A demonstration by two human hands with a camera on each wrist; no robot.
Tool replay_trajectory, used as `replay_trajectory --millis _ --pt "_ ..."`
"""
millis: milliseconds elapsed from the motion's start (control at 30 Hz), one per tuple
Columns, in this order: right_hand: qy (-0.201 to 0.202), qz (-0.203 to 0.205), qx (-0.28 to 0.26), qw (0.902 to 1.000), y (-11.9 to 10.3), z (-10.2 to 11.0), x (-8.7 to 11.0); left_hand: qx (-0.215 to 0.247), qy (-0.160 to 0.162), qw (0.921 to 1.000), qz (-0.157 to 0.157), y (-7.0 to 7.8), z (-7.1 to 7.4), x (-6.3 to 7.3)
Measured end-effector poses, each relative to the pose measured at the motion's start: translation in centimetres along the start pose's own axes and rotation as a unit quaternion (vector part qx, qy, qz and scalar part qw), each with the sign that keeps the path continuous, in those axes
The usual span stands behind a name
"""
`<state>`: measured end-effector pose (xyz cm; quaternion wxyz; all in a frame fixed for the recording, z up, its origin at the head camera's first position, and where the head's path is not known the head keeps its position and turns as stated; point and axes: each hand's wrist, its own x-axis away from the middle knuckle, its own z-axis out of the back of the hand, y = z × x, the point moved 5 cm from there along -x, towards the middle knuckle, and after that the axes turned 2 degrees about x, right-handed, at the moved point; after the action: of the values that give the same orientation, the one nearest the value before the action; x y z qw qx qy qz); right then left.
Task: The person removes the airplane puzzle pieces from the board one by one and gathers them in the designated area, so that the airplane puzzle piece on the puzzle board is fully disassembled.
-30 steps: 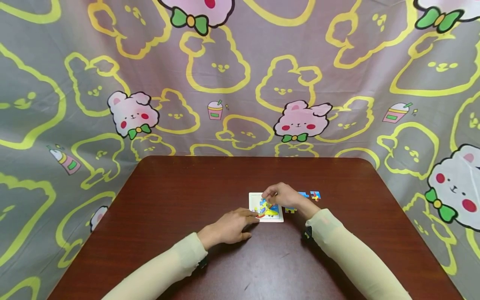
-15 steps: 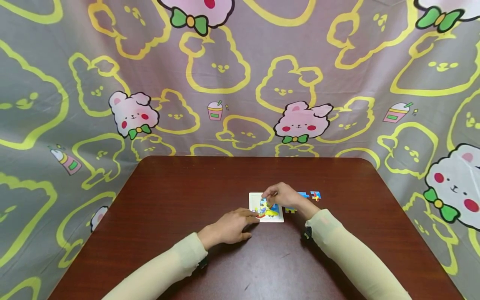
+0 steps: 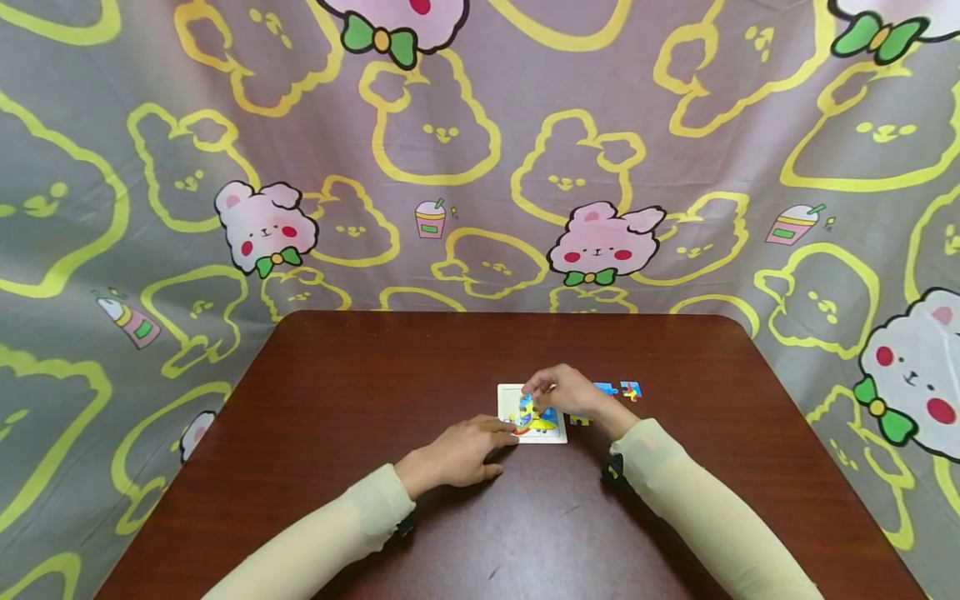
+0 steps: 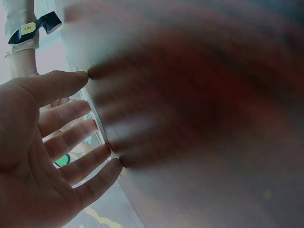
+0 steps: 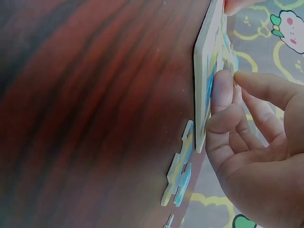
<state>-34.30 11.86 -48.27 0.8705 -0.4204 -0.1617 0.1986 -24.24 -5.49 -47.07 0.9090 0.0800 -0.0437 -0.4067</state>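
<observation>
A small square jigsaw tray (image 3: 510,397) with a pale rim lies on the table, a colourful yellow, blue and red picture partly covering its bottom. Over it, my right hand (image 3: 567,392) pinches a jigsaw piece (image 3: 527,406) between thumb and fingertips, tilted above the picture. In the right wrist view, the fingertips (image 5: 222,85) are close over the tray (image 5: 201,80), and the held piece is mostly hidden. My left hand (image 3: 462,452) rests with relaxed, outstretched fingers at the tray's left edge; the left wrist view shows these fingers (image 4: 97,183) spread along the edge.
Several loose jigsaw pieces lie right of the tray: one blue and red piece (image 3: 632,390), a blue one (image 3: 606,388) partly behind the right hand, and a yellow one (image 3: 581,420) beside the tray. A patterned curtain (image 3: 480,150) hangs behind the brown table (image 3: 360,367).
The piece in my right fingers has tilted and turned slightly above the tray. Both hands otherwise stay in the same places.
</observation>
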Motion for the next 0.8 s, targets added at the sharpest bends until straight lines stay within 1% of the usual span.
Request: replay_trajectory --millis 233,467,800 --pt "0.009 -0.006 -0.005 0.9999 -0.1 0.4 0.2 -0.004 -0.003 1.0000 0.001 -0.1 0.0 0.0" --pt "0.008 -0.025 -0.019 0.9995 0.4 1.2 0.4 -0.004 -0.006 1.0000 0.004 -0.1 0.1 -0.1" --pt "0.011 -0.046 -0.029 0.9985 1.0 2.0 1.4 -0.005 -0.004 1.0000 0.003 0.0 0.1 -0.1"
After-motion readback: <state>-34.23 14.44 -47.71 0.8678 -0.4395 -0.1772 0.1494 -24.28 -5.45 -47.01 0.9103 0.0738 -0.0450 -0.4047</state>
